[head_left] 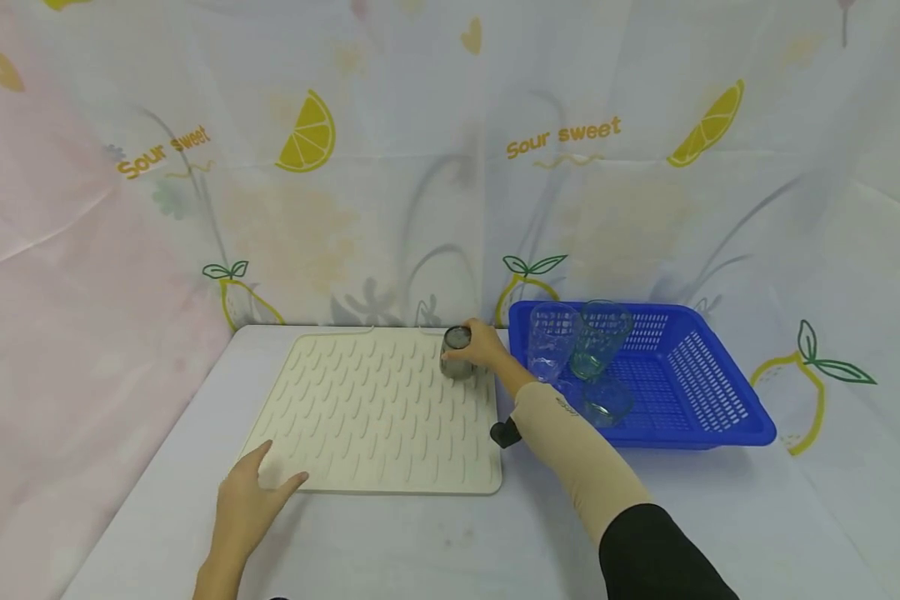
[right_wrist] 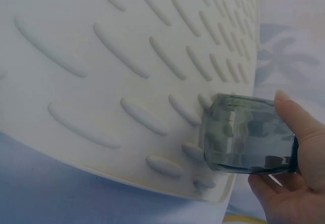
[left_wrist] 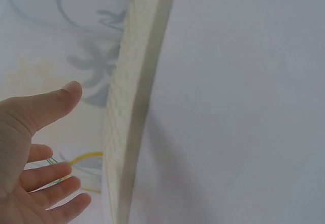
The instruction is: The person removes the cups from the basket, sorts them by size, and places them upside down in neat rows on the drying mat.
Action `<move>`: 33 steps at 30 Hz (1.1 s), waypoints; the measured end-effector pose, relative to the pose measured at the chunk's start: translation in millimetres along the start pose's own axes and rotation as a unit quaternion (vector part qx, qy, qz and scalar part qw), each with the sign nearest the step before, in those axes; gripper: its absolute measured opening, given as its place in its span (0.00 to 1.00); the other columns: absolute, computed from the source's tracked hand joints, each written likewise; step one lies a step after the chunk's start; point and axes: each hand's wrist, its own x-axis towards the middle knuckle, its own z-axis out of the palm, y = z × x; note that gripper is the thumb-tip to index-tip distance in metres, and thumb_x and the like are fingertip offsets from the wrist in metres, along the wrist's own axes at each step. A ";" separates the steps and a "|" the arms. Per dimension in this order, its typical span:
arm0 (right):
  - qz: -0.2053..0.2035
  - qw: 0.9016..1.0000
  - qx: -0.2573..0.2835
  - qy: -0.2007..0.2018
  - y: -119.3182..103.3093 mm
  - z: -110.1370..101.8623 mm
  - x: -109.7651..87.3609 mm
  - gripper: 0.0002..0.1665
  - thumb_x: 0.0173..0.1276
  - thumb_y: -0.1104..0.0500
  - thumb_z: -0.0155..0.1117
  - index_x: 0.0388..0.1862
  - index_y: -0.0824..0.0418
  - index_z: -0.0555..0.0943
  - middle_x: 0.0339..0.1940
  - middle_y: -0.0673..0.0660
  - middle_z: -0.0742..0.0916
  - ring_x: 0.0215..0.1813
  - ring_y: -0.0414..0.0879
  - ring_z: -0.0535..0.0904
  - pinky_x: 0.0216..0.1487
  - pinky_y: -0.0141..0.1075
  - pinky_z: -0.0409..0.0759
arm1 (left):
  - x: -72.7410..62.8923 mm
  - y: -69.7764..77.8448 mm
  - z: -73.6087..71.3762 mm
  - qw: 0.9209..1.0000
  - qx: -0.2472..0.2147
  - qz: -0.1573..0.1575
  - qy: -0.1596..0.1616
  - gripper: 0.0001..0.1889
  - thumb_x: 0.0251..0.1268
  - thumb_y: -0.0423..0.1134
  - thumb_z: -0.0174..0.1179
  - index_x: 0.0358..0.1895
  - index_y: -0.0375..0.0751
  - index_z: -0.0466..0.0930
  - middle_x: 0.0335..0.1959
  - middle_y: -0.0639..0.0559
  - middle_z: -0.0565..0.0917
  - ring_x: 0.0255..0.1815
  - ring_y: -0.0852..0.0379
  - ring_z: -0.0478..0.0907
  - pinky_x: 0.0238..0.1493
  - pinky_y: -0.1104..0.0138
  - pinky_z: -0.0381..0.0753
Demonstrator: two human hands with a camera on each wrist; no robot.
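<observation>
A grey tinted glass (head_left: 457, 367) stands at the back right corner of the cream ridged drying mat (head_left: 375, 417). My right hand (head_left: 483, 345) grips this glass near its upper end, thumb on one side and fingers on the other. The right wrist view has the lower end of the glass (right_wrist: 244, 132) right at the mat's ridges, with its dark, thick end by my palm. Over the mat's front left corner, my left hand (head_left: 247, 504) holds nothing, thumb and fingers spread apart. Its relaxed fingers (left_wrist: 53, 176) show beside the mat's edge (left_wrist: 139, 107) in the left wrist view.
To the right of the mat sits a blue plastic basket (head_left: 727, 392). Inside its left part are a tall clear glass (head_left: 551, 342), a green-tinted glass (head_left: 600, 342) and a low glass (head_left: 607, 402). A lemon-print cloth (head_left: 405, 208) hangs behind the white table (head_left: 450, 542).
</observation>
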 end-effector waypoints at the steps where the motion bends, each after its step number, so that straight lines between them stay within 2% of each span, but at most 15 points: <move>1: 0.000 1.000 -0.002 0.000 0.0 0.0 0.1 0.45 0.55 0.49 0.73 0.65 0.69 0.65 0.61 0.66 0.75 0.64 0.61 0.68 0.60 0.50 0.74 | -1.4 -5.6 -1.2 1.000 0.020 -0.003 -0.004 0.41 0.39 0.36 0.76 0.54 0.12 0.66 0.51 0.17 0.71 0.51 0.20 0.69 0.48 0.37 0.74; 4: -0.001 1.000 -0.005 0.001 -0.2 0.0 0.1 0.44 0.55 0.50 0.73 0.65 0.69 0.66 0.61 0.66 0.76 0.63 0.61 0.69 0.59 0.49 0.74 | -5.9 -18.3 -3.7 0.998 0.066 -0.009 -0.019 0.47 0.35 0.39 0.78 0.53 0.07 0.61 0.52 0.12 0.66 0.53 0.17 0.63 0.51 0.33 0.68; 6: -0.002 1.000 -0.004 0.002 -0.6 -0.3 0.4 0.44 0.55 0.50 0.73 0.64 0.69 0.66 0.60 0.66 0.76 0.62 0.61 0.69 0.59 0.49 0.75 | -6.9 -26.9 -5.8 0.995 0.077 -0.031 -0.053 0.52 0.34 0.42 0.78 0.55 0.05 0.57 0.54 0.09 0.61 0.55 0.15 0.59 0.54 0.32 0.63; 8: -0.003 1.000 -0.002 0.003 -0.8 -0.6 0.8 0.44 0.55 0.49 0.73 0.64 0.69 0.66 0.59 0.66 0.76 0.62 0.60 0.70 0.58 0.49 0.75 | -6.4 -34.4 -8.3 0.991 0.079 -0.058 -0.089 0.56 0.36 0.46 0.77 0.56 0.04 0.53 0.56 0.08 0.57 0.58 0.15 0.55 0.57 0.31 0.58; 11: -0.005 1.000 0.001 0.002 -1.1 -0.4 2.0 0.44 0.56 0.49 0.73 0.64 0.69 0.66 0.58 0.66 0.77 0.60 0.60 0.71 0.57 0.49 0.76 | -3.7 -45.8 -11.3 0.980 0.067 -0.106 -0.152 0.61 0.38 0.53 0.75 0.60 0.05 0.47 0.59 0.08 0.50 0.61 0.15 0.49 0.61 0.32 0.53; 14: -0.005 1.000 0.002 0.002 -1.6 0.5 2.6 0.43 0.56 0.49 0.72 0.64 0.70 0.66 0.58 0.67 0.77 0.60 0.60 0.72 0.56 0.49 0.76 | -3.2 -52.9 -11.6 0.976 0.049 -0.122 -0.174 0.63 0.37 0.55 0.74 0.61 0.07 0.45 0.61 0.09 0.50 0.62 0.16 0.48 0.62 0.33 0.53; 16: -0.002 1.000 0.002 0.001 -1.8 1.3 2.9 0.44 0.57 0.49 0.71 0.65 0.69 0.65 0.59 0.67 0.76 0.61 0.60 0.71 0.57 0.49 0.76 | -4.0 -56.6 -11.3 0.977 0.043 -0.121 -0.168 0.62 0.36 0.54 0.75 0.62 0.09 0.47 0.61 0.11 0.52 0.62 0.17 0.50 0.62 0.35 0.56; 21: 0.008 1.000 0.007 0.002 -2.3 1.8 3.0 0.44 0.58 0.49 0.71 0.66 0.69 0.64 0.60 0.67 0.75 0.61 0.60 0.71 0.57 0.49 0.76 | -6.1 -65.4 -11.1 0.983 0.035 -0.121 -0.136 0.56 0.42 0.52 0.74 0.62 0.12 0.53 0.61 0.14 0.56 0.61 0.18 0.54 0.60 0.35 0.60; 25: 0.011 1.000 0.010 0.003 -2.4 1.3 2.6 0.44 0.58 0.49 0.71 0.66 0.68 0.64 0.60 0.66 0.75 0.62 0.60 0.71 0.57 0.49 0.76 | -2.6 -72.0 -10.1 0.982 0.006 -0.144 -0.120 0.53 0.45 0.51 0.73 0.64 0.16 0.55 0.63 0.17 0.54 0.62 0.18 0.51 0.62 0.34 0.55; 33: 0.005 1.000 0.022 0.010 -2.6 1.4 1.4 0.42 0.56 0.49 0.72 0.64 0.67 0.67 0.58 0.66 0.76 0.60 0.60 0.71 0.56 0.50 0.76 | 0.8 -79.2 -9.7 0.981 -0.036 -0.170 -0.083 0.50 0.39 0.47 0.76 0.63 0.19 0.60 0.63 0.24 0.58 0.64 0.19 0.50 0.65 0.36 0.53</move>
